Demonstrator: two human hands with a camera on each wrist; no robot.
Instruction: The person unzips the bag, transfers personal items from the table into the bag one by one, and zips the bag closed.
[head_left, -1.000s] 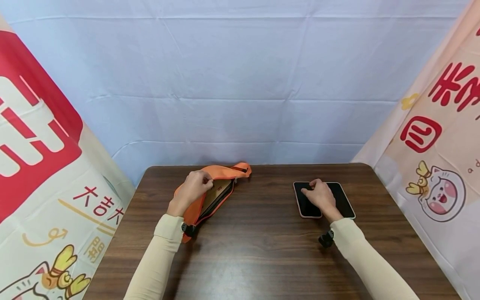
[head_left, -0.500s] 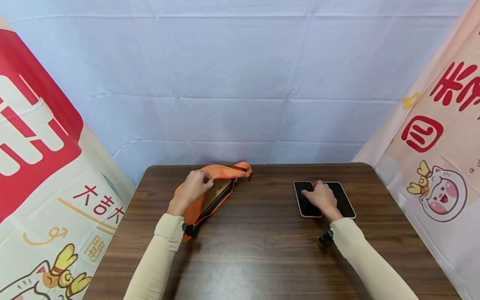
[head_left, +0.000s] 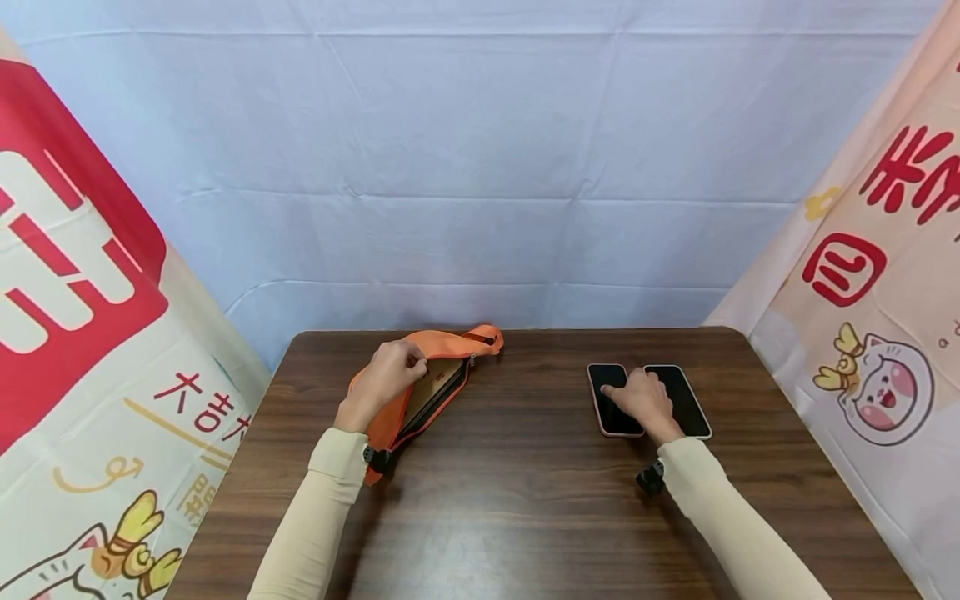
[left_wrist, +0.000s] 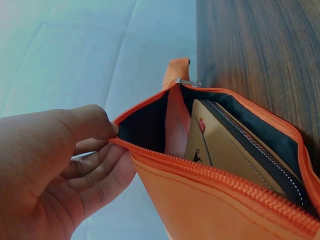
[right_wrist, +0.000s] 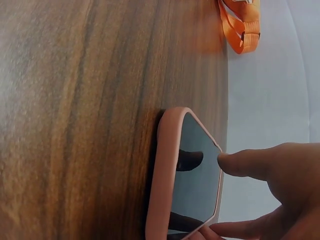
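An orange zip bag [head_left: 431, 343] lies at the back left of the table, its zipper undone. My left hand [head_left: 386, 375] pinches the bag's zippered edge between thumb and fingers and holds the mouth apart. Inside sits a tan wallet [left_wrist: 225, 145] with a dark zipper and a small red tag. To the right, my right hand [head_left: 645, 400] is over a phone [head_left: 611, 400] in a pink case, which lies screen up. The thumb [right_wrist: 245, 162] hovers over the screen, mirrored in it. The other fingers reach down at the phone's right edge, partly hidden.
A larger dark-screened device [head_left: 686, 404], pale at the rim, lies close beside the phone, partly covered by my hand. The bag's strap loop [head_left: 487, 335] points right. A pale cloth [head_left: 480, 167] hangs behind the brown wooden table [head_left: 517, 517].
My right hand's fingers have drawn back slightly from the phone's top toward the gap between the two devices. The left hand and the bag stay in place.
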